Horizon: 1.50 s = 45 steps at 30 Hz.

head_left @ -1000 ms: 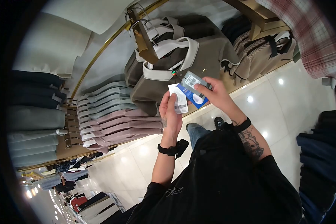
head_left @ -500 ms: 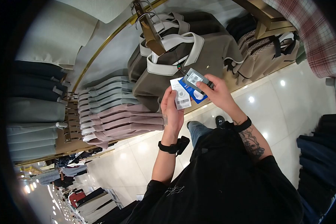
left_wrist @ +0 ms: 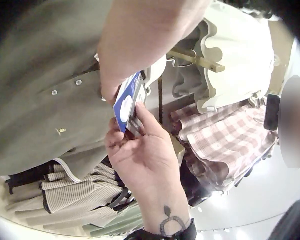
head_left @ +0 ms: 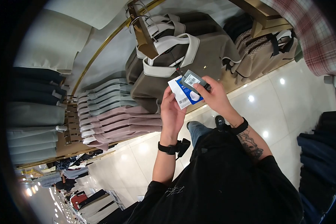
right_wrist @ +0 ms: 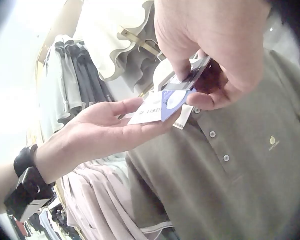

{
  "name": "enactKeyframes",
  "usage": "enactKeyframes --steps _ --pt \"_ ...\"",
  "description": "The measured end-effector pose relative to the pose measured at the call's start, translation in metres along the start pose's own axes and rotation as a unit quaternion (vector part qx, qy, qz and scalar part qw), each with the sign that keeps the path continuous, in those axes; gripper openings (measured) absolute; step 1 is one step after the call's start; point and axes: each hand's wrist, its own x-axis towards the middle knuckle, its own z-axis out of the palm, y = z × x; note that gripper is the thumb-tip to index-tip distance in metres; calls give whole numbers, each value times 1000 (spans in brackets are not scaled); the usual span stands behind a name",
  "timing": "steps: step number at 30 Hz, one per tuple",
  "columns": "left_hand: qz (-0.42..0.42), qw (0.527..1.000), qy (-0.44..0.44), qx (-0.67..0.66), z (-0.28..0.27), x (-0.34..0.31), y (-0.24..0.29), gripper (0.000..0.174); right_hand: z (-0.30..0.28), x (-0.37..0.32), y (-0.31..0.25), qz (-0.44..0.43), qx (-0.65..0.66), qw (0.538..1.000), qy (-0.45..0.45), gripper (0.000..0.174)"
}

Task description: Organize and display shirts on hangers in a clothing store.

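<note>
Paper hang tags hang on a dark cord from the collar of a grey-brown polo shirt (head_left: 150,91) with a white collar. In the head view, my left hand (head_left: 173,115) holds the white barcode tag (head_left: 178,93), thumb at its left edge and fingers underneath. My right hand (head_left: 217,96) pinches a grey tag (head_left: 204,84) with a white printed label, thumb on its face. Between them a blue tag (head_left: 194,96) shows, overlapped by the grey one. The right wrist view shows the left fingers (right_wrist: 155,131) stretched beneath the white and blue tags.
A gold hanging bar (head_left: 143,37) carries the polo. Folded-looking rows of pink shirts (head_left: 127,125) and grey-blue shirts (head_left: 108,99) hang at the left. Striped knitwear (head_left: 257,59) and a plaid garment (head_left: 321,44) are at the right. Dark trousers (head_left: 321,164) hang lower right.
My left thumb has slid off the white tag's face to its left edge. That tag now slants and sits closer under the blue one. My right hand keeps its pinch on the grey tag.
</note>
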Motion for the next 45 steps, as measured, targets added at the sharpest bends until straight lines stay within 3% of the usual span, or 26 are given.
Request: enactKeyframes --steps 16,22,45 --pt "33 997 15 69 -4 8 -7 49 2 0 -23 0 53 998 16 24" --pt "27 999 8 31 -7 12 -6 41 1 3 -23 6 57 998 6 23" --pt "13 999 18 47 -3 15 -9 43 -6 6 -28 4 76 997 -9 21"
